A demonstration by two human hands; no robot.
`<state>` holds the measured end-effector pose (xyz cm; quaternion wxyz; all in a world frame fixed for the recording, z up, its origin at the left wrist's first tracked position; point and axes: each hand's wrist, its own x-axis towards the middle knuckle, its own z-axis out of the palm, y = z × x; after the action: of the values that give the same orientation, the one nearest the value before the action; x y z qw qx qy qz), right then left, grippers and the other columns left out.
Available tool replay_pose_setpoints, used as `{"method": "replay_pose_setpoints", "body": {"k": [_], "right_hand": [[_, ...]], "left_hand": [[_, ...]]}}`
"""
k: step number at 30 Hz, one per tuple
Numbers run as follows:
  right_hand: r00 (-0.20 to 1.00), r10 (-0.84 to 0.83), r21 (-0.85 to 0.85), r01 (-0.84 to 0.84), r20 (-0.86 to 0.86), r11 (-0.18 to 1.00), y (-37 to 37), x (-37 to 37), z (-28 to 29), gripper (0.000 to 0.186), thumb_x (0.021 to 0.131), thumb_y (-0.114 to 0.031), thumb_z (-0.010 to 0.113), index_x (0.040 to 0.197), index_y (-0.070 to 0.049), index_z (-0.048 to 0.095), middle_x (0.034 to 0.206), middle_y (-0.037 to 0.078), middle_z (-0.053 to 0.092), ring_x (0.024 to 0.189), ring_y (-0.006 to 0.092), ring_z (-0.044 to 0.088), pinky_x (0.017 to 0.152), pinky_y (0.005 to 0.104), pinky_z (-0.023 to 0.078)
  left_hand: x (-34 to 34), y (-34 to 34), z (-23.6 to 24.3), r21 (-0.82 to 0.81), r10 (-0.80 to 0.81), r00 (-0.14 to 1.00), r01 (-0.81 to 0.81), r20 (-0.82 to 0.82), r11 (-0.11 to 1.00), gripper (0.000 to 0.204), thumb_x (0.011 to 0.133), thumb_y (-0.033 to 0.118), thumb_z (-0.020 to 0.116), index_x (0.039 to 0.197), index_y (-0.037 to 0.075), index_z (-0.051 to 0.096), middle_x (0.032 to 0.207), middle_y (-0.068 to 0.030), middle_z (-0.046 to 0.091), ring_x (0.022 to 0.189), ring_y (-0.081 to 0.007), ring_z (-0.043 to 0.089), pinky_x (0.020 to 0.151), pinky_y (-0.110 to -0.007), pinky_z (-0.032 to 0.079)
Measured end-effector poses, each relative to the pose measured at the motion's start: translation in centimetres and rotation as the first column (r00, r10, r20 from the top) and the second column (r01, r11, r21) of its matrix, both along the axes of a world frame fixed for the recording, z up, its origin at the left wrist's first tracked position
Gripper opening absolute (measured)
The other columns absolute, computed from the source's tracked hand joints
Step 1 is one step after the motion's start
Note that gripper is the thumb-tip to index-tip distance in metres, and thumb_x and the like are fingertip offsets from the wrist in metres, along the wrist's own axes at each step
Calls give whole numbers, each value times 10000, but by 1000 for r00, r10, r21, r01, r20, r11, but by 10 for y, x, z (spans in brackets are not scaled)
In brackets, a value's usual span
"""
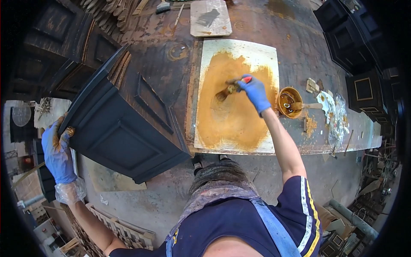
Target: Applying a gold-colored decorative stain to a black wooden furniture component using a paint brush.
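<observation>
My left hand [59,156], in a stained blue glove, is closed on the left corner of a dark panelled wooden piece [124,143], which sits tilted at the table's left side. In my blue-gloved right hand [256,95] is a paintbrush [223,94], its red handle end showing by my fingers. The bristles are at the middle of a pale board [269,53] on the table, its surface largely smeared with orange-brown colour. I cannot tell whether they touch it. To the right of the board stands a round tub [281,96] of brown liquid.
A flat wooden handle [307,106] leans across the tub. Crumpled clear plastic [338,118] and wood scraps [312,85] lie farther right. At the back are a grey-stained board [220,25] and another brush [163,7]. Dark panelled pieces stand left and right [361,88].
</observation>
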<state>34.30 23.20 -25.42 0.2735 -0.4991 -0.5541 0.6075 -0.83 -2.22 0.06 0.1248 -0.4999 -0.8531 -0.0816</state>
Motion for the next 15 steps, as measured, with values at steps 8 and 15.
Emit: {"method": "replay_pose_setpoints", "body": {"k": [8, 15], "right_hand": [[988, 38, 756, -138, 148, 640, -11, -22, 6, 292, 745, 71, 493, 989, -68, 571, 971, 77, 602, 888, 183, 577, 754, 269, 469], [891, 433, 517, -436, 136, 736, -132, -3, 27, 153, 733, -45, 584, 881, -78, 598, 894, 100, 608, 790, 213, 597, 680, 298, 484]], "left_hand": [[-38, -23, -3, 271, -211, 864, 90, 457, 958, 382, 863, 251, 466, 1147, -4, 457, 1159, -132, 486, 1085, -180, 439, 939, -304, 324], [-65, -37, -14, 328, -262, 814, 94, 519, 940, 440, 892, 336, 368, 1152, -7, 459, 1177, -145, 470, 1101, -197, 429, 961, -321, 294]]}}
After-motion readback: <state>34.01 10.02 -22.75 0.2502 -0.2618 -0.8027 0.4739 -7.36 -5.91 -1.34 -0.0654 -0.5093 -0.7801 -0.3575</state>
